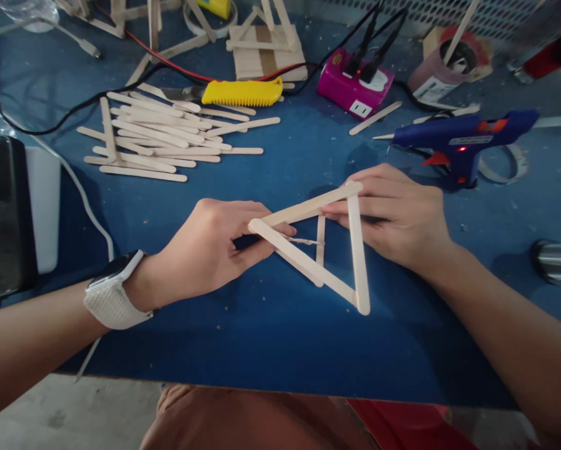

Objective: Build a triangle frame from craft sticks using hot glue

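Observation:
A triangular frame of popsicle sticks (361, 250) is held between my two hands above the blue table. A second layer of sticks shows beneath its top triangle. My left hand (224, 240) is closed at the frame's left corner, a thin splintered sliver of wood (306, 241) extending right from near its fingertips. I cannot tell whether the sliver is attached to the frame. On the far side, my right hand (393, 215) pinches the frame near its upper right corner; some of its fingers are hidden behind the sticks.
Loose popsicle sticks (168, 134) lie in a pile, a yellow utility knife (243, 92) beside them. A blue glue gun (468, 140) with a lit red light rests at right. Behind stand a magenta power adapter (350, 87) and a cup (437, 75). Cables cross the table (280, 350).

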Demonstrator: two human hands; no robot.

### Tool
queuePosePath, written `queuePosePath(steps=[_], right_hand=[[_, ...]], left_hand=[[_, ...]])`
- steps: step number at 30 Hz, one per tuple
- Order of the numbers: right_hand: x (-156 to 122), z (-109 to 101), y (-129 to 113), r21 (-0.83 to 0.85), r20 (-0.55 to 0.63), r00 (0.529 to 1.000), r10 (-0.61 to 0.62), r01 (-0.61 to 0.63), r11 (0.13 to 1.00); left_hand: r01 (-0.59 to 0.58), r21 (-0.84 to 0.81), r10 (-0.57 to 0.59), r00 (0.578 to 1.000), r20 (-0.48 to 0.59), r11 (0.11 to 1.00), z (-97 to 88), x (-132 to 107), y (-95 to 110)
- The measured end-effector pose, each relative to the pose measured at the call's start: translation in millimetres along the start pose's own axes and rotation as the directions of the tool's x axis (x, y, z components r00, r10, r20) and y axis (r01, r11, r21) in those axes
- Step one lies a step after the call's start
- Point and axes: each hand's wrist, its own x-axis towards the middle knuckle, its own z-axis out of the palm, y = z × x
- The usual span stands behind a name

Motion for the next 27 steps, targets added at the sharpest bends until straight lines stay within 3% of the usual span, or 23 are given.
queuePosePath(steps=[7,12,19,23,27], right_hand=[[-1.0,-2.6,-0.9,0.087,0.053,0.996,0.073,-0.078,0.993],[-0.8,-4.7,-0.8,0.079,0.062,0.998,0.007,-0.012,0.997],[-2.6,-13.5,-4.0,0.026,0.208,0.974,0.090,-0.097,0.995],[-1.5,-5.5,-1.7,-0.033,0.099,0.995,-0.029,0.032,0.999],[6.6,-15.2,-10.6,-0.023,-0.104,0.984,0.146,-0.149,0.989]], left_hand=[[0.026,-0.045,-0.025,1.000,0.014,0.999,-1.4,2.2,2.9],[0.036,-0.074,-0.034,0.999,0.025,0.997,-1.5,3.8,2.9],[0.065,-0.050,-0.063,0.997,0.046,0.997,-3.5,1.9,1.1],[0.077,-0.056,-0.075,0.996,0.046,0.995,-4.1,2.3,3.3],[0.078,-0.078,-0.074,0.996,0.047,0.994,-3.3,3.3,2.5]])
